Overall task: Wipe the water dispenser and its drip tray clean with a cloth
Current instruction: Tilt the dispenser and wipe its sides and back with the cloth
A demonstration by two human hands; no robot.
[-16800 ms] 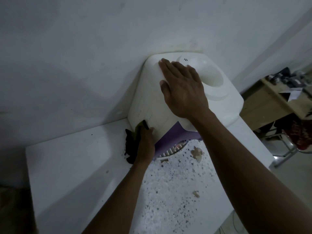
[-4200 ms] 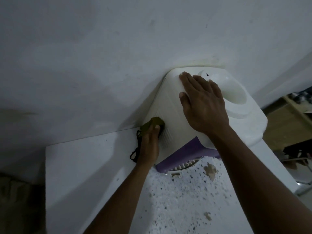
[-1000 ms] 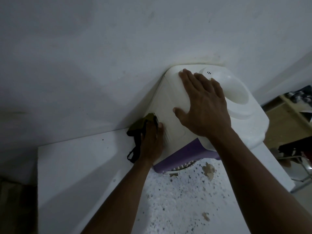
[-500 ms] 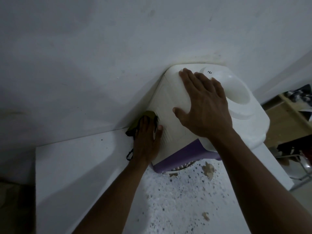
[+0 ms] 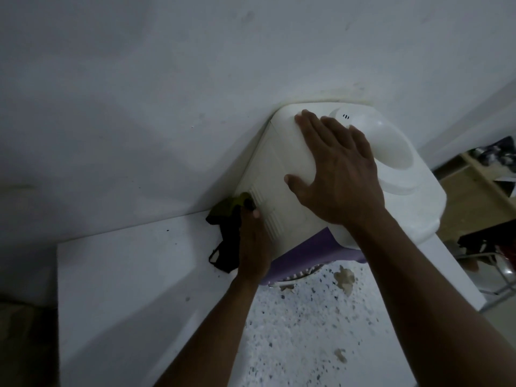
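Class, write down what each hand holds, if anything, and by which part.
Left hand grips the green cloth near its middle, pressing it to the side of the water dispenser. Right hand holds nothing; it lies flat on top.

And here's the water dispenser (image 5: pixel 275 174), right of centre in the frame and seen from above: white body, rounded top with a round bottle well, ribbed vents low on its side, purple front below. The cloth (image 5: pixel 225 212), dark olive and bunched, sits against those vents at centre frame, with a black loop trailing down. The drip tray (image 5: pixel 301 275) peeks out under the purple front, white slats showing.
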